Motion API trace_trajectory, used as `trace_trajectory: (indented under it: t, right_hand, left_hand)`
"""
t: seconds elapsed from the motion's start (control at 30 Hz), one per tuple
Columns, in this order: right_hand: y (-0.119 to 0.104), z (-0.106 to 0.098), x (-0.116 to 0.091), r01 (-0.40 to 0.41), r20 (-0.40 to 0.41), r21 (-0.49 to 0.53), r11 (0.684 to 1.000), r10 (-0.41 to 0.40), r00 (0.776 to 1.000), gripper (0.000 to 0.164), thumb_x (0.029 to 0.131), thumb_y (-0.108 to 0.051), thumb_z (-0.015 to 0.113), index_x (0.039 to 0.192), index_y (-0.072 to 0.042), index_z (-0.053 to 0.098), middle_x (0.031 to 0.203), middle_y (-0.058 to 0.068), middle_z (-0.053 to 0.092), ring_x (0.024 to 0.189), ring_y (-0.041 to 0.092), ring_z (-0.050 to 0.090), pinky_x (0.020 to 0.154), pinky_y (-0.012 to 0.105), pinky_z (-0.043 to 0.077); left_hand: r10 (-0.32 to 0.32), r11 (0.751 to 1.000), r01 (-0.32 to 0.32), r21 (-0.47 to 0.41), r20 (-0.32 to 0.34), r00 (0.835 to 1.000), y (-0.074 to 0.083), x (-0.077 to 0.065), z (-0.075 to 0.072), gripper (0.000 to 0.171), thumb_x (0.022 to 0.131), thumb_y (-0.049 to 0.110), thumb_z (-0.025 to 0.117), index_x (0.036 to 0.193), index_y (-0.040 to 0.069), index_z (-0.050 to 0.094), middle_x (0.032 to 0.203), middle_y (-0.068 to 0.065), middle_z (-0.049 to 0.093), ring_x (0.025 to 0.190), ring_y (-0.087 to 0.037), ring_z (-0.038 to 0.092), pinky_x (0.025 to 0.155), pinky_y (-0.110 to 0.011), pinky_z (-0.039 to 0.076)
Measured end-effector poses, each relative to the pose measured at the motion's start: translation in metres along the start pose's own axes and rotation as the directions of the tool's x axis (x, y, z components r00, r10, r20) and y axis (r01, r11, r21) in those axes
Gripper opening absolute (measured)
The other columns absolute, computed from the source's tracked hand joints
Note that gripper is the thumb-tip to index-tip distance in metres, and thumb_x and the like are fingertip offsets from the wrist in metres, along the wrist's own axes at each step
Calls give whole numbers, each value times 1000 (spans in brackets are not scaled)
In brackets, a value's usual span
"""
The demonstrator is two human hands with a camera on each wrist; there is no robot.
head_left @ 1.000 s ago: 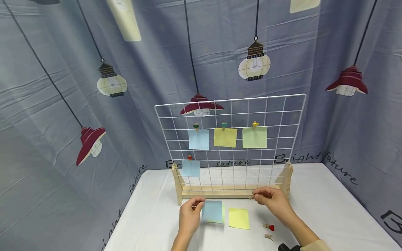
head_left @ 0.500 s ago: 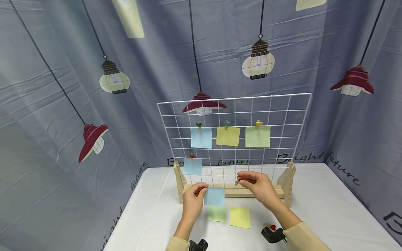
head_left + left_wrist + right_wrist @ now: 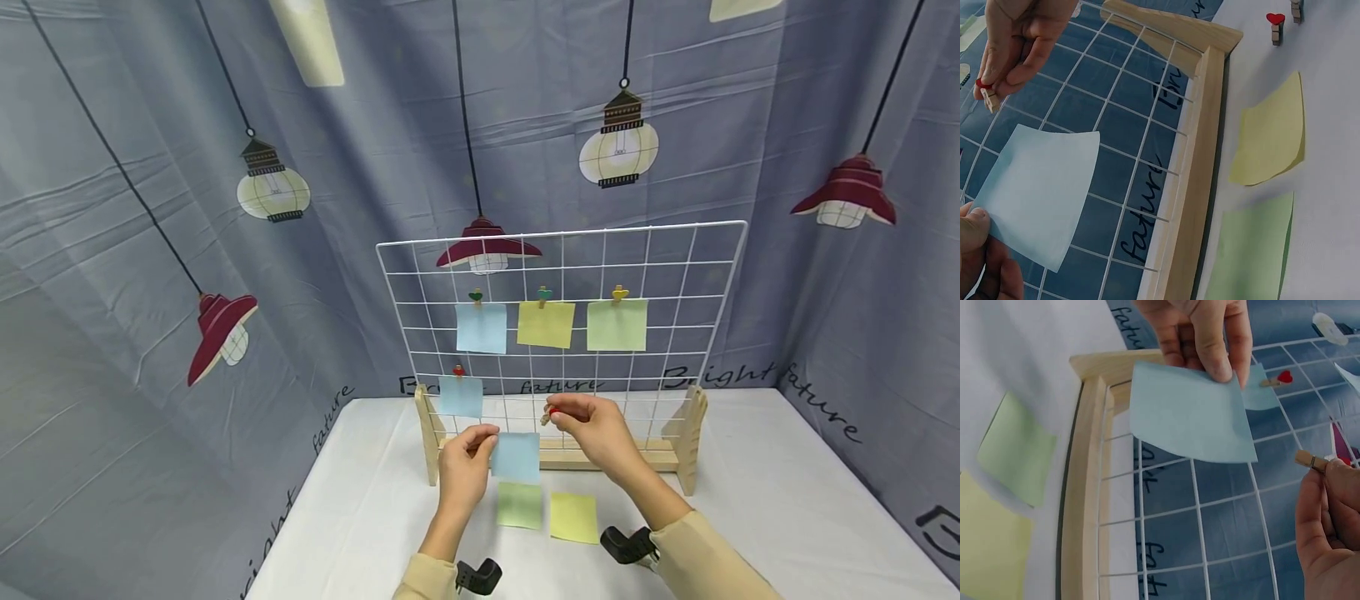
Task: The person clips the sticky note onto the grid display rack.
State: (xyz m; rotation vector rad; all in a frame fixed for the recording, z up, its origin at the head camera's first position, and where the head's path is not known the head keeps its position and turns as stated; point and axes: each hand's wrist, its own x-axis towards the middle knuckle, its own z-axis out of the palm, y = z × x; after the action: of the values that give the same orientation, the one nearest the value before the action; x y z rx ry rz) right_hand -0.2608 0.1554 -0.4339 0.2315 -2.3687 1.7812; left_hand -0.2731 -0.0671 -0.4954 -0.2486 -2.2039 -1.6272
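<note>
My left hand [image 3: 463, 473] pinches a blue sticky note [image 3: 516, 457] by its left edge, holding it up before the lower part of the white wire grid [image 3: 637, 358]. To its right, my right hand [image 3: 596, 429] pinches a small wooden clothespin [image 3: 1311, 460] with a red heart, seen also in the left wrist view. The clothespin is close to the note's upper right, apart from it. On the grid, a blue note [image 3: 461, 396] hangs from a red-heart clothespin [image 3: 459, 370] just left of the held note. A green note [image 3: 519, 505] and a yellow note [image 3: 573, 517] lie on the table below.
Higher on the grid hang a blue note [image 3: 481, 328], a yellow note [image 3: 546, 324] and a green note [image 3: 617, 325], each clipped. A wooden base [image 3: 570, 460] supports the grid. Further clothespins, one with a red heart [image 3: 1275, 19], lie on the table to the right.
My left hand has lifted the blue note off the green one and raised it to the grid. My right hand has brought the clothespin up and leftward toward the note.
</note>
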Motion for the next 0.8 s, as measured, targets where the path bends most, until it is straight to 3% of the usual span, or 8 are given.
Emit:
trace_trajectory:
  t: [0.2, 0.47, 0.63, 0.8]
  right_hand:
    - [-5, 7, 4, 5, -25, -53, 999, -6, 1000, 25, 97, -10, 71, 121, -7, 74, 114, 11, 78, 105, 24, 74, 88, 29, 60]
    - [-14, 12, 12, 21, -63, -105, 994, -27, 998, 21, 96, -11, 73, 116, -12, 78, 110, 7, 79, 105, 24, 75, 84, 27, 59]
    - [-18, 15, 18, 20, -75, -127, 992, -30, 997, 22, 96, -12, 73, 116, -12, 79, 110, 7, 79, 107, 26, 74, 84, 31, 59]
    - [-22, 16, 25, 21, -98, -178, 984, -39, 994, 21, 96, -13, 73, 116, -13, 80, 111, 7, 79, 107, 26, 73, 76, 28, 54]
  left_hand:
    - [-6, 1000, 5, -30, -6, 1000, 4, 2, 1, 8, 93, 8, 75, 100, 10, 80, 90, -2, 79, 75, -6, 64, 68, -19, 52]
    - [-18, 999, 17, -27, -28, 999, 11, 11, 4, 6, 92, 11, 76, 98, 12, 80, 88, -1, 79, 76, -6, 65, 67, -20, 52]
    - [10, 1000, -11, -20, -49, 999, 17, 20, 7, 6, 92, 12, 77, 97, 11, 80, 89, -3, 80, 75, -7, 66, 66, -21, 52]
    - [10, 1000, -11, -25, -57, 998, 20, 30, 10, 7, 94, 14, 75, 99, 12, 81, 92, -3, 80, 77, -8, 68, 67, -20, 52]
